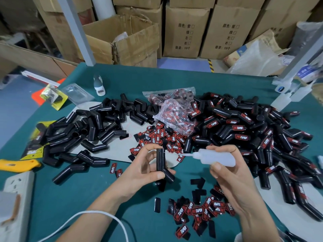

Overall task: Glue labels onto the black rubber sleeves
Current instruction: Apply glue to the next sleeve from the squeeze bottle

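- Left grip [143, 169]: fingers and thumb curled round one bent black rubber sleeve [161, 164], long leg upright, short leg angled down-right past my thumb. Held above the near-middle of the desk [218, 81].
- Right grip [234, 173]: wrapped round a translucent glue bottle [216, 157], lying roughly level, thumb on its near side, fingers over the top.
- Bottle's thin nozzle [187, 155] points left at the sleeve's upper part; tip just beside it, contact I can't tell.
- No label visible on the held sleeve from this side.
- Loose red-and-black labels [197, 211] scattered on the desk near edge, under and between my wrists; several face down, plain black.
- Second label heap [158, 137] mid-desk, just beyond my left grip.
- Clear plastic bags of labels [176, 112] behind that heap, centre of the desk.
- Unlabelled sleeves pile [90, 130] spread over the left half, partly on a grey sheet [118, 151].
- Labelled sleeves pile [253, 133] covers the right half, running to the right edge.
- Yellow utility knife [17, 165] and white power strip [16, 187] at the left edge.
- Small white bottle [99, 86] and clear blister pack [77, 95] near the far left corner.
- White cord [97, 217] crosses my left forearm.
- Cardboard boxes [187, 30] stacked beyond the far edge.
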Motion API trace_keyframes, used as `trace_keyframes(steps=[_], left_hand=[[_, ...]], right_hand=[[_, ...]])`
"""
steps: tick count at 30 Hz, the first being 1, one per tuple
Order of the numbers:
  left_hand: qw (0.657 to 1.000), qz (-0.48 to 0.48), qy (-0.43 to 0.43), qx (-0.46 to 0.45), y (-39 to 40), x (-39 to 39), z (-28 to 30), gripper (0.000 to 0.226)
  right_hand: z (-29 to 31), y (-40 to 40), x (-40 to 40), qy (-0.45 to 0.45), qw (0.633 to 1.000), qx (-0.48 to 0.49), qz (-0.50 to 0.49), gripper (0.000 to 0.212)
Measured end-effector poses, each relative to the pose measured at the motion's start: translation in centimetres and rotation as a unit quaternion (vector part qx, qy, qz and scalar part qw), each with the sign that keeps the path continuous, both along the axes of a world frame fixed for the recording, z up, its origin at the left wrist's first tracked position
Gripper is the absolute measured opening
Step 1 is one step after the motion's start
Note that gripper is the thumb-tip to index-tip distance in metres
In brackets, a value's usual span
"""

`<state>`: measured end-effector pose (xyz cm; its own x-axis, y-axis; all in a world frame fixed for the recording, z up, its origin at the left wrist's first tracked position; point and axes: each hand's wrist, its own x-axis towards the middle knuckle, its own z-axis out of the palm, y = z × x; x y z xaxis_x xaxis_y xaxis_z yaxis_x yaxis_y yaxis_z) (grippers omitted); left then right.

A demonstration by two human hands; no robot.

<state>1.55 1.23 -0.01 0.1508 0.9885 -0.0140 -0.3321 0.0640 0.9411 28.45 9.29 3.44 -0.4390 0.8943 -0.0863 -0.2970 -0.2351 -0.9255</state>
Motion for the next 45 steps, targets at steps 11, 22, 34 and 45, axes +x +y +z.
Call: trace_keyframes(steps=[11, 22, 34, 45], left_hand=[[0.995, 0.027, 0.089, 0.032, -0.3, -0.2, -0.3, 0.058], [0.857, 0.334, 0.357, 0.164, -0.5, 0.7, -0.4, 0.016], [0.827, 0.336, 0.396, 0.214, -0.5, 0.7, -0.7, 0.010], [0.738, 0.346, 0.512, 0.271, -0.3, 0.3, -0.9, 0.011]], right_hand=[[0.5, -0.4, -0.6, -0.059, 0.994, 0.063, -0.068, 0.054], [-1.7, 0.1, -1.9, -0.066, 0.997, -0.039, -0.034, 0.041], [-1.6, 0.0, -2.5, -0.077, 0.996, -0.032, -0.019, 0.059], [-1.5, -0.3, -2.8, -0.082, 0.996, -0.024, -0.014, 0.046]])
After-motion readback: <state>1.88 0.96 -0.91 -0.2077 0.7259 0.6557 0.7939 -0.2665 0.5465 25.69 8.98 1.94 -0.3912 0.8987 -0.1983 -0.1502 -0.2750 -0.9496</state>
